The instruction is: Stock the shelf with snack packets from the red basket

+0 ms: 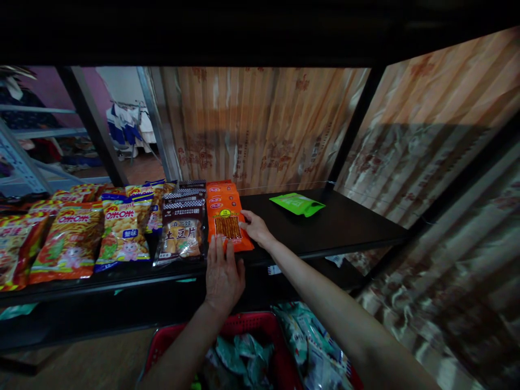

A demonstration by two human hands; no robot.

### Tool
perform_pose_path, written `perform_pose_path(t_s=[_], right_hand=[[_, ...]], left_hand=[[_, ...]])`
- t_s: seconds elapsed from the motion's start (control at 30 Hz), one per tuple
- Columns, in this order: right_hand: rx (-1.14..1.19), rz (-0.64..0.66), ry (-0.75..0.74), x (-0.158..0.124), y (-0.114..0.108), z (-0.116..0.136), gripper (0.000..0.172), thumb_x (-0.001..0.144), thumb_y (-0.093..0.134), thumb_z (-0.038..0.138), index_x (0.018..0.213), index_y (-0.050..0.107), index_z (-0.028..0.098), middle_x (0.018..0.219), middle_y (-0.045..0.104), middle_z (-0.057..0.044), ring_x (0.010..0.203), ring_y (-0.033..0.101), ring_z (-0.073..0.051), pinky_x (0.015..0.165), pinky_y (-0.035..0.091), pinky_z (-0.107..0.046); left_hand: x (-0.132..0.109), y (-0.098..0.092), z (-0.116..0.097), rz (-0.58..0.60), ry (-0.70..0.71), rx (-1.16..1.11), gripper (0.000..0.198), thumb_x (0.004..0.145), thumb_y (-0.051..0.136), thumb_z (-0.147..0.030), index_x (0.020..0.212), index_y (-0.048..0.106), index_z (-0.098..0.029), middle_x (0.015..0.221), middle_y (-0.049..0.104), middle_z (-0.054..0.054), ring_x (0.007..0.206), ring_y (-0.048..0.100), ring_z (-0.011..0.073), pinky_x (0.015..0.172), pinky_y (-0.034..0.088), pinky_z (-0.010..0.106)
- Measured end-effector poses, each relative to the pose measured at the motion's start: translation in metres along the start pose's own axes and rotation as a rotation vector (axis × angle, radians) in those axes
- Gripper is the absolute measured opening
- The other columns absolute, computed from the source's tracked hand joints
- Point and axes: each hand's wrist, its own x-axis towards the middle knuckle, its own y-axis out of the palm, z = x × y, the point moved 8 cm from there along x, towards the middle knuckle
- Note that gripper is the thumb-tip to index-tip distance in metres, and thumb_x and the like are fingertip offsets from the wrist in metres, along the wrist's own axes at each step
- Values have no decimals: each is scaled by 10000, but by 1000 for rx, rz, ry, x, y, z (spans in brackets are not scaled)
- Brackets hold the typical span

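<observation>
A row of orange snack packets (223, 205) lies overlapped on the black shelf, the front one with a clear window onto brown sticks. My right hand (257, 229) closes its fingertips on the right edge of that front packet. At its lower left edge rests my left hand (224, 275), fingers stretched flat and the thumb apart. Dark potato-chip packets (181, 233) stand just left of the orange ones. Farther right on the shelf, a bright green packet (298, 204) lies by itself.
More snack bags (124, 230) fill the shelf's left side. Below the shelf, a red basket (254, 322) holds teal packets, beside more teal bags (303, 336). Dark posts (357, 122) frame the shelf, with a patterned curtain (260, 119) behind. Another shelf board hangs overhead.
</observation>
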Motion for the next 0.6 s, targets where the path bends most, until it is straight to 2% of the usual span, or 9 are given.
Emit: perform_pose_path(t_s=[0.07,0.13,0.23,0.33,0.4,0.5,0.6], right_hand=[[161,-3,35,2,1,-1,491,796,553,117,1276,507,206,1269,600,-76,1138,573,-162,999,435,-341],[285,-29,106,4,-1,-4,503,788,573,116,1281,492,175,1270,590,-108,1131,577,-160,977,452,-324],[362,-62,221,8,-3,-11,578,778,628,174,1324,441,144,1250,585,-143,1073,605,-170,915,492,-308],[380,-79,272,14,-5,-16,586,781,646,216,1324,440,134,1172,620,-127,968,637,-156,862,510,-282],[396,-98,282,18,-7,-17,509,801,632,238,1277,487,134,1102,649,-104,908,643,-142,840,512,-267],[481,-81,290,23,-7,-16,275,884,510,265,1107,597,130,1008,679,-85,809,641,-118,783,517,-241],[589,-22,335,26,-3,-15,265,917,388,169,974,643,131,933,699,-76,709,633,-94,716,521,-218]], left_hand=[[12,3,0,-11,-9,-12,462,842,465,-222,1262,489,-30,1413,404,248,1386,251,346,1064,329,514],[26,10,2,31,-64,-3,501,821,491,-230,1275,486,-19,1416,392,263,1368,272,380,1053,330,531],[42,22,6,117,-174,22,561,800,519,-251,1312,472,-27,1420,388,266,1325,340,407,1042,332,542],[48,30,9,151,-238,40,591,793,526,-268,1339,460,-53,1430,380,260,1300,380,408,1016,357,541],[47,33,10,152,-243,52,589,793,524,-276,1337,467,-57,1422,397,256,1293,392,406,1005,367,535],[43,35,9,124,-214,55,595,818,512,-353,1330,473,-53,1407,423,248,1296,393,395,1022,354,528],[40,35,10,93,-223,42,700,811,515,-486,1350,441,-47,1408,415,260,1305,379,397,1023,345,549]])
